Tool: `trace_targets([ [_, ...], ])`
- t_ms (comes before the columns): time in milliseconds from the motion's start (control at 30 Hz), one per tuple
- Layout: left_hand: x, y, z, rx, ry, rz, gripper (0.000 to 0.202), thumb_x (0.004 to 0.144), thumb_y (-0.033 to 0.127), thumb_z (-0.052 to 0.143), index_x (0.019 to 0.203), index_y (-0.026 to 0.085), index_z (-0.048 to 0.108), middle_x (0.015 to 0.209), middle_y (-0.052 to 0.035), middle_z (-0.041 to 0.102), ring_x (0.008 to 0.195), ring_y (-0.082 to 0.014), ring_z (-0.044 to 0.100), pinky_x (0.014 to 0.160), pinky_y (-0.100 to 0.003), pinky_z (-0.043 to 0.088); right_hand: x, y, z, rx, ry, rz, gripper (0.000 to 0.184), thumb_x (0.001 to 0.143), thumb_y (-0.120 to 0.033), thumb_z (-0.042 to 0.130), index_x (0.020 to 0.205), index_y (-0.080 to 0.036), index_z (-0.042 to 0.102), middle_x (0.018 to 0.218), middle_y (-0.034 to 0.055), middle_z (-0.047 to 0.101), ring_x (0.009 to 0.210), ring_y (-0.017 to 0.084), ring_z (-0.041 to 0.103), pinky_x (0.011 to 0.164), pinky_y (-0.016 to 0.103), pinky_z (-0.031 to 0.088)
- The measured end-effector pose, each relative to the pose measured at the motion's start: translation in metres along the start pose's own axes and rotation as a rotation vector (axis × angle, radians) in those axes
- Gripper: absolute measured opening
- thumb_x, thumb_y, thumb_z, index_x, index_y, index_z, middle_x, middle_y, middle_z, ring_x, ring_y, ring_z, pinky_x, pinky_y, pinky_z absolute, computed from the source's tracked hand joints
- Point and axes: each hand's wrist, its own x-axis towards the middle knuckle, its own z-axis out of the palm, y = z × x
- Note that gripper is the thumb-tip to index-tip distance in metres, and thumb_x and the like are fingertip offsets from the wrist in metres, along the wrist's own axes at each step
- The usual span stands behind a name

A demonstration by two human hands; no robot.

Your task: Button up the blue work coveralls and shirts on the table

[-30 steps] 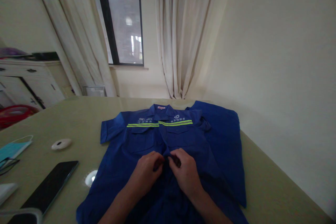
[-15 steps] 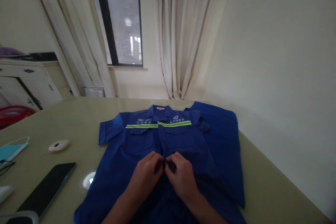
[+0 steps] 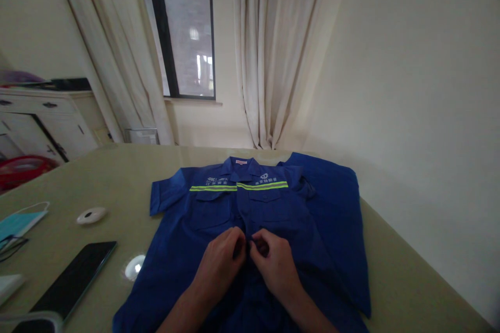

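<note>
A blue short-sleeved work shirt [image 3: 219,213] lies face up with its collar away from me, a yellow-green reflective stripe across the chest and white lettering above it. Over the front placket, below the chest pockets, my left hand [image 3: 224,257] pinches the cloth edge with thumb and forefinger. Close beside it, my right hand [image 3: 273,257] grips the other side of the placket in a pinch. Whatever button sits between the fingertips is hidden. Folded blue cloth [image 3: 339,208] of a similar colour lies partly under the shirt's right side.
On the table [image 3: 117,177], to the left, are a black phone [image 3: 74,278], a small white oval object [image 3: 91,215], a light-blue face mask [image 3: 23,223] and dark cords [image 3: 13,247]. The wall [image 3: 422,140] borders the table's right edge. Curtains [image 3: 265,52] hang behind.
The view has shifted slightly, so everything sits a little farther right. My fingertips have moved slightly apart at the placket; both hands still pinch the shirt.
</note>
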Motion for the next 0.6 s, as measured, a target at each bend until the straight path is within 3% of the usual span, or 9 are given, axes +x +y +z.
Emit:
trace_targets([
  [100, 0.001, 0.0008, -0.0017, -0.001, -0.007, 0.019, 0.013, 0.09, 0.012, 0.051, 0.088, 0.023, 0.055, 0.085, 0.002, 0.063, 0.078, -0.0152, 0.061, 0.073, -0.025, 0.042, -0.0006, 0.0041, 0.0011, -0.212, 0.081, -0.021, 0.009, 0.086, -0.019, 0.061, 0.084, -0.02, 0.07, 0.076, 0.0023, 0.073, 0.067, 0.018, 0.069, 0.064, 0.026, 0.047],
  [267, -0.0003, 0.0013, -0.0024, 0.058, -0.052, 0.047, 0.015, 0.093, 0.011, 0.047, 0.091, 0.023, 0.057, 0.09, -0.001, 0.064, 0.083, -0.0175, 0.061, 0.075, -0.027, 0.043, -0.0038, 0.008, 0.0043, -0.446, 0.133, -0.137, 0.021, 0.088, -0.011, 0.057, 0.1, -0.02, 0.071, 0.092, 0.0063, 0.076, 0.081, 0.022, 0.074, 0.073, 0.028, 0.049],
  [467, -0.0023, -0.0019, 0.0017, 0.083, -0.054, 0.051, 0.015, 0.094, 0.012, 0.047, 0.089, 0.022, 0.056, 0.09, -0.0015, 0.064, 0.083, -0.0181, 0.062, 0.074, -0.027, 0.043, -0.0067, 0.0033, 0.0093, -0.331, 0.032, -0.127, 0.013, 0.089, -0.014, 0.062, 0.096, -0.021, 0.07, 0.08, 0.002, 0.074, 0.07, 0.018, 0.071, 0.064, 0.025, 0.046],
  [600, -0.0001, -0.0014, 0.0016, 0.071, -0.049, 0.048, 0.015, 0.095, 0.012, 0.047, 0.087, 0.023, 0.054, 0.088, -0.001, 0.063, 0.08, -0.0173, 0.061, 0.072, -0.026, 0.042, -0.0054, 0.006, 0.009, -0.332, 0.043, -0.082, 0.011, 0.09, -0.014, 0.06, 0.095, -0.021, 0.068, 0.08, 0.0023, 0.074, 0.073, 0.019, 0.072, 0.065, 0.025, 0.045],
])
